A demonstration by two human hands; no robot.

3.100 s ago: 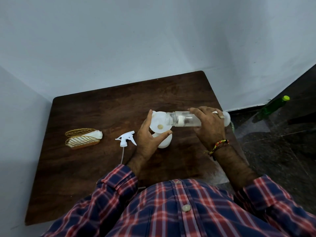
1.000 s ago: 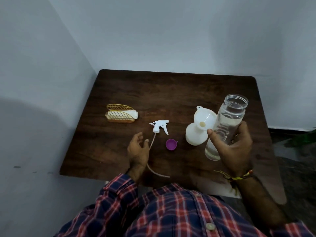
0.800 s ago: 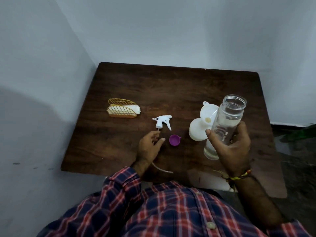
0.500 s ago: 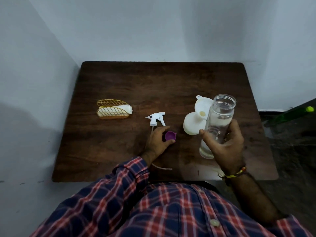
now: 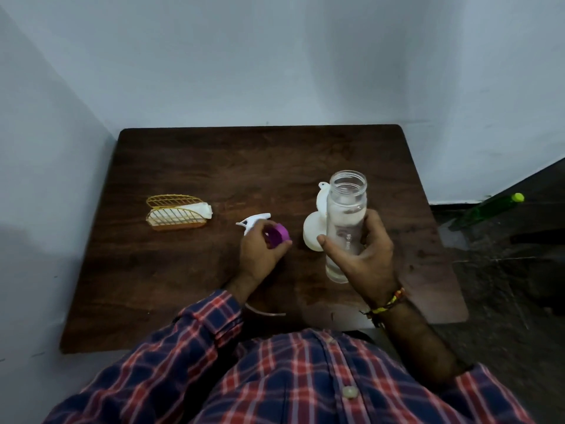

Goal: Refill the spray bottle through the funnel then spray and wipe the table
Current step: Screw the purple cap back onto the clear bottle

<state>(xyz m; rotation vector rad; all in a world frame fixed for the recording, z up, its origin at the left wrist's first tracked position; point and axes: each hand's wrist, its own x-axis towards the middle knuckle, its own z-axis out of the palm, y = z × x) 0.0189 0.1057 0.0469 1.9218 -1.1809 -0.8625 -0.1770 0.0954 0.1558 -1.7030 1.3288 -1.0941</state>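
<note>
Head view: the left hand (image 5: 260, 249) has just lifted the purple cap (image 5: 277, 235) off the desk (image 5: 183, 270), where it lay half a second ago, and now pinches it in curled fingers. The right hand (image 5: 360, 255) still grips the open clear bottle (image 5: 347, 209) upright. Left of that bottle stand the spray bottle (image 5: 312, 234) and funnel (image 5: 322, 197); further left lies the trigger head (image 5: 253, 220). Pouring looks finished, and capping the clear bottle is likely next.

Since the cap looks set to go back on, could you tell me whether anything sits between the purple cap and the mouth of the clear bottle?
Nothing visible does. The left hand holds the purple cap left of the clear bottle, whose open mouth is unobstructed. The funnel stands behind it.
</note>
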